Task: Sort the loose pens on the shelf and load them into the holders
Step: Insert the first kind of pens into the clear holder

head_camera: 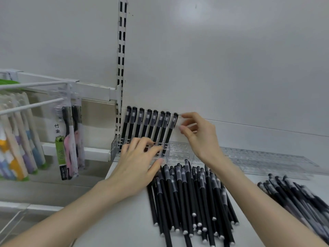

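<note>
The left hand point(140, 163) rested spread on the clear holder point(179, 150), probably to steady it, while the right hand point(199, 134) hovered loosely open beside the standing pens point(147, 125), with loose pens point(192, 193) heaped on the shelf point(124, 220).

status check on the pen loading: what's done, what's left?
Done: eight black capped pens stand at the left end of the clear plastic holder. In hand: neither hand holds a pen. The left hand rests on the holder front, and the right hand has fingertips by the rightmost pen's cap. Left: most of it, the centre pile of loose black pens, the right pile and the empty clear holders.
</note>
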Available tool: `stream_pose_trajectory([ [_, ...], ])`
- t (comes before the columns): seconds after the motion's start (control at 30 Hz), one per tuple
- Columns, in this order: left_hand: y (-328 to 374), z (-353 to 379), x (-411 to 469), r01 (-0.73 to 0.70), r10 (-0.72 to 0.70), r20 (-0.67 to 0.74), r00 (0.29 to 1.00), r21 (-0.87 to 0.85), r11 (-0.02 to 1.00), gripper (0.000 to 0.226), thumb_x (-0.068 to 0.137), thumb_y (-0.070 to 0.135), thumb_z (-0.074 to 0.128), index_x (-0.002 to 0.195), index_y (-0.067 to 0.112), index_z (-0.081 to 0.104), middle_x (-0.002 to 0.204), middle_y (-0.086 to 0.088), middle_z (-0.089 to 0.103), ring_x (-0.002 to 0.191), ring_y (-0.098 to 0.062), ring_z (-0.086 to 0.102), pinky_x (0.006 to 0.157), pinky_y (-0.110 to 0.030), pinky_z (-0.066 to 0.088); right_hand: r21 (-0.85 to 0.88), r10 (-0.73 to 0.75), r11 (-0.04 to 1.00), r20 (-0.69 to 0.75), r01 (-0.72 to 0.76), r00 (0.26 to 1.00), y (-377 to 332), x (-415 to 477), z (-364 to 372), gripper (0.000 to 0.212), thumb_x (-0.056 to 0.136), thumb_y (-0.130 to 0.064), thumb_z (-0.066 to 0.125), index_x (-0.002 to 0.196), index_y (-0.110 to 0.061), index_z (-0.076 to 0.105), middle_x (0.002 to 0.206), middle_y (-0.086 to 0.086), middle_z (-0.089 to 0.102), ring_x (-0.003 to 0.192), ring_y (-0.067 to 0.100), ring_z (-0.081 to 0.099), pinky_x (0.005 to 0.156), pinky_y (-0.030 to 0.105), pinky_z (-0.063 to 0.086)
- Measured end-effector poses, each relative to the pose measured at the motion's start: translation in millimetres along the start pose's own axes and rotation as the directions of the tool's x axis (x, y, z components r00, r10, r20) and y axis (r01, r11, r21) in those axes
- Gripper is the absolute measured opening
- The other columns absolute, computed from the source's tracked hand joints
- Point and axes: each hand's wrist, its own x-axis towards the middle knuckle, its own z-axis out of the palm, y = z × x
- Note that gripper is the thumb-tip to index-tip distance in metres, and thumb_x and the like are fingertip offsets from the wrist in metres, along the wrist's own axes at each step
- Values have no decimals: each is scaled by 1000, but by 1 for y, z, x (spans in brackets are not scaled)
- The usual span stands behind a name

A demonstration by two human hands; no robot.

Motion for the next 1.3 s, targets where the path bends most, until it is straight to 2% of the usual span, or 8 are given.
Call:
stream_pose_trajectory([
  [0.13, 16, -16, -13, 96, -94, 95, 991, -22, 995, 41, 96, 50, 36, 125, 27, 52, 117, 10, 48, 112, -8, 42, 95, -28, 33, -84, 3, 996, 82, 4, 997, -6, -26, -17, 10, 94, -20, 58, 98, -14, 66, 95, -5, 63, 83, 11, 59, 74, 20, 45],
  [0.23, 33, -21, -30, 212, -209, 188, 960, 1, 977, 49, 90, 59, 36, 125, 27, 48, 121, 9, 50, 113, -10, 46, 93, -28, 38, -117, 4, 993, 220, 23, 975, -7, -49, -30, 19, 95, -29, 56, 99, -14, 66, 101, -2, 64, 90, 11, 59, 81, 23, 47],
  [0.47, 76, -16, -56, 485, -458, 245, 854, -60, 872, 56, 84, 60, 50, 122, 19, 41, 122, -4, 50, 115, -22, 45, 94, -34, 39, -309, 42, 940, 525, 145, 850, 7, -93, -38, 45, 95, -49, 44, 132, -24, 51, 138, 0, 49, 129, 24, 41, 109, 42, 30],
  [0.63, 76, -15, -47, 632, -583, 261, 769, -177, 755, 47, 78, 39, 72, 106, 14, 44, 101, -4, 61, 94, -21, 60, 86, -38, 49, -301, 68, 946, 536, 116, 842, 8, -102, -38, 46, 99, -47, 37, 139, -27, 44, 153, 1, 32, 140, 25, 27, 116, 41, 16],
  [0.83, 57, -25, -40, 728, -637, 356, 684, -280, 625, 43, 67, 32, 83, 81, -3, 63, 75, -10, 58, 72, -17, 53, 70, -29, 39, -308, 66, 943, 542, 125, 838, 7, -103, -39, 45, 100, -47, 33, 141, -29, 41, 155, 1, 28, 141, 25, 25, 116, 41, 15],
  [0.97, 58, -27, -40, 734, -644, 353, 679, -297, 611, 40, 71, 24, 81, 57, 10, 46, 65, -10, 43, 65, -17, 41, 61, -28, 28, -298, 62, 946, 546, 124, 835, 5, -104, -41, 45, 100, -46, 33, 141, -28, 41, 155, -1, 30, 140, 25, 26, 115, 40, 15],
  [1.17, 57, -29, -47, 700, -603, 364, 710, -459, 548, 28, 90, 22, 62, 70, 9, 47, 72, -11, 52, 68, -19, 50, 65, -29, 37, -267, 68, 959, 553, 99, 830, 6, -103, -43, 47, 100, -47, 33, 141, -26, 42, 153, -1, 34, 141, 23, 27, 116, 41, 13],
  [1.3, 63, -37, -53, 613, -564, 308, 766, -612, 499, 20, 98, 26, 46, 85, 13, 53, 74, 1, 52, 70, -14, 48, 68, -24, 39, -103, -5, 993, 446, 57, 895, 2, -101, -47, 40, 99, -41, 40, 131, -21, 53, 135, -2, 54, 129, 18, 43, 113, 44, 25],
])
